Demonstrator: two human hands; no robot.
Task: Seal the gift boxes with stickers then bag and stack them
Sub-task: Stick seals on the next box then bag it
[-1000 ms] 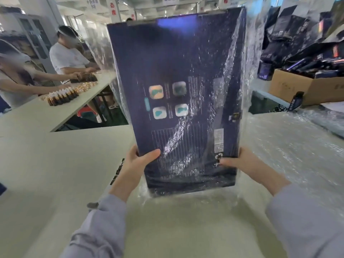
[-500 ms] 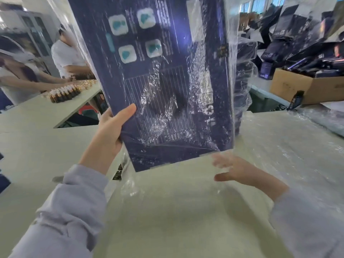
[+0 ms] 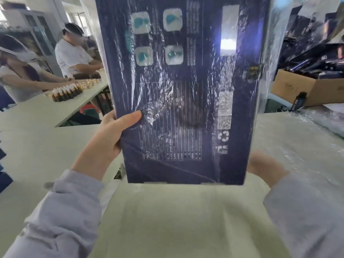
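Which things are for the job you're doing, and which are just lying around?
For the job: blue gift box, gripped by the left hand; the clear bag round it; the right hand by its lower corner; loose clear plastic on the table.

Just lying about: cardboard carton; small bottles on the far table.

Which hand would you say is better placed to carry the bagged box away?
Probably the left hand: its thumb and fingers grip the box by its left edge. The right hand is blurred by the lower right corner, grip unclear.
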